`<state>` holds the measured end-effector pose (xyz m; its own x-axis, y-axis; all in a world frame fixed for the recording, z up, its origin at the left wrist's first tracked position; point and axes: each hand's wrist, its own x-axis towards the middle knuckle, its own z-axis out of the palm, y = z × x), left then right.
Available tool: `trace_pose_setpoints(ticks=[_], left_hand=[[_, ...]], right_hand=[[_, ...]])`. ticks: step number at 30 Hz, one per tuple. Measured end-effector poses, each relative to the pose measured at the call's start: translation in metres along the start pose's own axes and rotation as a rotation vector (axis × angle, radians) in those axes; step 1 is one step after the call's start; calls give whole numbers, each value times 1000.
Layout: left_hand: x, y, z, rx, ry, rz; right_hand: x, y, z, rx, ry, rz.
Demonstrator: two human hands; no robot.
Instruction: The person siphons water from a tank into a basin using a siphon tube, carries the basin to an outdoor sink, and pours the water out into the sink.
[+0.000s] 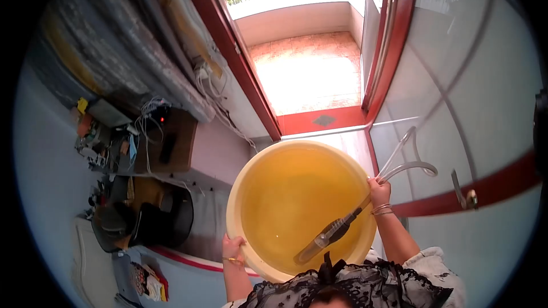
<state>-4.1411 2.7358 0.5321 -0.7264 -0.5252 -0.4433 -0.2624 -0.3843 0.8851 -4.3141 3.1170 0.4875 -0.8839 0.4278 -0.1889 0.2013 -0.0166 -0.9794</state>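
A large round yellow basin [234,211] is held in front of my body. My left hand [233,248] is closed over its rim at the lower left, thumb on top. On the opposite side my right hand [380,193] grips the rim together with a siphon tube [332,231]. The tube has a dark grey middle and a clear wide end, which rests inside the basin near the side closest to me. From the right hand a clear hose [415,165] loops outward over the rim. How the fingers wrap under the rim is hidden.
Ahead, a red-framed doorway [325,118] opens onto a sunlit tiled balcony [308,74]. A glass door with a handle [461,191] stands at right. To the left are a cluttered desk [182,137] with cables, a black chair [177,217] and hanging curtains [125,40].
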Motion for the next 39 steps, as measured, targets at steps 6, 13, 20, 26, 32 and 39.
trace_pose_setpoints(ticks=[6, 13, 20, 26, 32, 39], left_hand=[[145, 54, 112, 21, 43, -11], [321, 115, 256, -104, 56, -50], [487, 152, 379, -68, -39, 27], [606, 202, 473, -92, 49, 19], [741, 240, 534, -187, 146, -14], [926, 317, 571, -203, 251, -16]], right_hand=[[170, -57, 107, 77, -79, 45], [386, -113, 212, -9, -32, -72], [559, -134, 293, 19, -11, -64], [702, -169, 384, -21, -41, -112], [839, -222, 524, -143, -133, -139], [970, -243, 714, -148, -207, -153]])
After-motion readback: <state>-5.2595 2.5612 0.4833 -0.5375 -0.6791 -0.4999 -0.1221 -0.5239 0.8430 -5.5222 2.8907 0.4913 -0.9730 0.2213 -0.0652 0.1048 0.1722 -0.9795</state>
